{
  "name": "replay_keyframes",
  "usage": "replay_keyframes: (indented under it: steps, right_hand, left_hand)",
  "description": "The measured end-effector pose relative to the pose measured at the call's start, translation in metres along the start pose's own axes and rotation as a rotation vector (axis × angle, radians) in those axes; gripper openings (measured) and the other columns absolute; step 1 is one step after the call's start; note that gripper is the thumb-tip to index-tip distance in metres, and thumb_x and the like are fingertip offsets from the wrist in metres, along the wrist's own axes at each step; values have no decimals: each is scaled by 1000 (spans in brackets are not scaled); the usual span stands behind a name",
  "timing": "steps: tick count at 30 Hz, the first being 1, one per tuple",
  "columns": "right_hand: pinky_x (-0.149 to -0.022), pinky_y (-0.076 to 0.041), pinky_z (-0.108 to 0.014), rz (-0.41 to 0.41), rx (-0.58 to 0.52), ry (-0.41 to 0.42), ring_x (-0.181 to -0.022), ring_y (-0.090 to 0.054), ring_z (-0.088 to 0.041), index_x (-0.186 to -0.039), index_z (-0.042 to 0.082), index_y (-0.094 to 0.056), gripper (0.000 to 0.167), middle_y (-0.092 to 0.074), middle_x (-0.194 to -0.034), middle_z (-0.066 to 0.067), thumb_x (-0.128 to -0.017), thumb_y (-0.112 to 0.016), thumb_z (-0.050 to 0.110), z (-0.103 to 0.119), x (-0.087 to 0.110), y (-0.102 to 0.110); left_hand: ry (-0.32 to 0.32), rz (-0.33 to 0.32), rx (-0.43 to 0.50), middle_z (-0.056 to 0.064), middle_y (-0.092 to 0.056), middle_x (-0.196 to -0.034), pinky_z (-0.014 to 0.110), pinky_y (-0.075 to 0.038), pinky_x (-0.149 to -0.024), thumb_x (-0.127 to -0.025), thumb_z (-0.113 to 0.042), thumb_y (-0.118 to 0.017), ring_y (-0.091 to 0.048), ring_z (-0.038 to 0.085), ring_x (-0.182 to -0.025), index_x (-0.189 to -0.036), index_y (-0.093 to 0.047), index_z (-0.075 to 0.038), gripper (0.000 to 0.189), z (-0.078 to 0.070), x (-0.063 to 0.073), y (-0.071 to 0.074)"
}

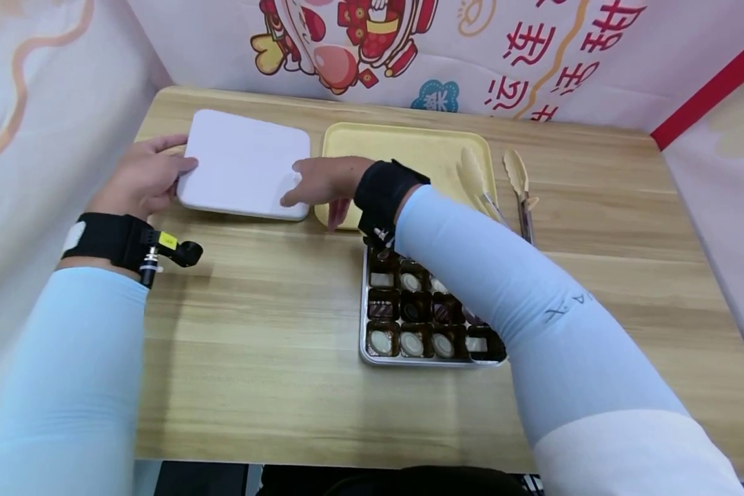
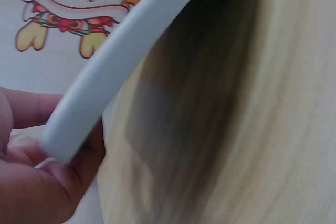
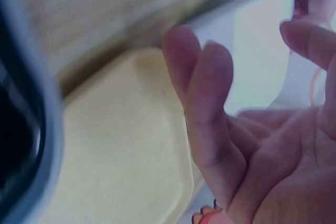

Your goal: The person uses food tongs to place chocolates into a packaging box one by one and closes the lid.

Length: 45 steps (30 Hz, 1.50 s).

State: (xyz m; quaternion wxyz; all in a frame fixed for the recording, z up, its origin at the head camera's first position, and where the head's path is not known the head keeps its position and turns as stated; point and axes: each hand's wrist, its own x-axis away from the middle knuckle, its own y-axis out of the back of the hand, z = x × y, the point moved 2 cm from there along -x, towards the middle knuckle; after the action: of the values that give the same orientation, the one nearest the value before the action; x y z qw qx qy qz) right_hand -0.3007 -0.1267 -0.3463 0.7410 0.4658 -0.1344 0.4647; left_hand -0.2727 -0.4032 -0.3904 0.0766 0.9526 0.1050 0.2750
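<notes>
A white rectangular lid (image 1: 242,165) with rounded corners is raised at a tilt above the back left of the table. My left hand (image 1: 139,176) grips its left end, thumb on top and fingers underneath, as the left wrist view shows along the lid's edge (image 2: 121,51). At the lid's right end is my right hand (image 1: 328,180), its thumb and fingers spread apart. In the right wrist view, a gap shows between that hand's (image 3: 262,150) thumb and fingers, with the lid beyond them. Whether the right fingers touch the lid is unclear.
Behind my right wrist lies a yellow tray (image 1: 397,148). One pair of tongs (image 1: 474,176) rests on it, and another pair (image 1: 517,182) lies to its right. A metal tin (image 1: 434,363) of chocolates (image 1: 381,342) in dark compartments sits nearer, partly hidden by my right arm.
</notes>
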Motion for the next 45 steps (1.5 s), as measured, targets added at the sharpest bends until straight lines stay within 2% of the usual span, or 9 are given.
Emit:
replay_keyframes:
  steps: [5, 9, 11, 17, 22, 27, 31, 35, 45]
  right_hand:
    - [-61, -59, -32, -263, -158, 95, -66, -66, -27, -161, 31, 4, 83, -46, -147, -10, -101, -51, 50, -18, 20, 22]
    - [-46, -49, -30, -477, -322, 159, -55, -58, -22, -159, 38, 5, 81, -61, -116, -12, -100, -49, 53, -35, 39, 34]
    - [-50, -54, -30, -566, -401, 194, -62, -63, -20, -159, 35, 8, 83, -61, -119, -12, -101, -50, 51, -48, 52, 35]
    - [-76, -63, -30, -687, -361, 227, -100, -70, -21, -161, 27, -4, 79, -51, -142, -13, -102, -55, 38, -104, 97, 14]
    - [-74, -63, -34, -661, -254, 185, -92, -71, -23, -161, 21, -7, 78, -54, -136, -17, -102, -54, 38, -154, 130, -22]
    - [-82, -61, -40, -637, -185, 98, -96, -70, -25, -162, 23, -3, 81, -50, -145, -22, -102, -51, 47, -189, 148, -55]
    - [-95, -55, -45, -652, -95, 52, -104, -67, -26, -162, 21, -4, 81, -46, -150, -23, -101, -49, 52, -206, 158, -77]
    - [-93, -55, -47, -687, -47, 44, -99, -68, -27, -162, 18, -6, 83, -45, -150, -24, -101, -48, 54, -216, 167, -90]
    - [-120, -35, -50, -696, -168, 62, -147, -33, -25, -162, 25, -4, 82, -15, -168, -5, -100, -49, 55, -232, 175, -104]
  left_hand:
    - [-121, 61, 472, -6, -48, -144, 22, -58, -70, -97, -4, -60, -54, 10, -121, -146, -50, -27, 55, -14, 16, -6]
    - [-191, 136, 639, 2, -64, -127, 29, -62, -70, -95, 3, -61, -68, 16, -104, -139, -59, -22, 51, -28, 40, -33]
    - [-201, 194, 644, 5, -68, -119, 32, -63, -70, -93, 5, -62, -72, 19, -96, -139, -59, -20, 52, -33, 54, -55]
    - [-256, 274, 351, 7, -64, -119, 30, -64, -75, -93, -4, -68, -70, 18, -93, -144, -50, -15, 56, -25, 94, -120]
    - [-369, 254, -121, 10, -61, -118, 31, -64, -74, -96, -19, -68, -70, 19, -85, -144, -44, -9, 54, -6, 118, -158]
    - [-446, 279, -417, 13, -63, -107, 39, -63, -65, -93, -31, -71, -69, 25, -75, -142, -38, -10, 63, 18, 133, -185]
    - [-529, 320, -591, 9, -61, -95, 33, -56, -60, -94, -34, -70, -61, 20, -72, -147, -30, -13, 70, 36, 139, -204]
    - [-602, 325, -701, 4, -57, -87, 29, -49, -55, -95, -36, -67, -53, 17, -65, -147, -31, -15, 67, 50, 145, -219]
    - [-699, 241, -847, -2, -55, -84, 27, -43, -52, -95, -44, -65, -49, 14, -62, -147, -31, -20, 67, 55, 159, -231]
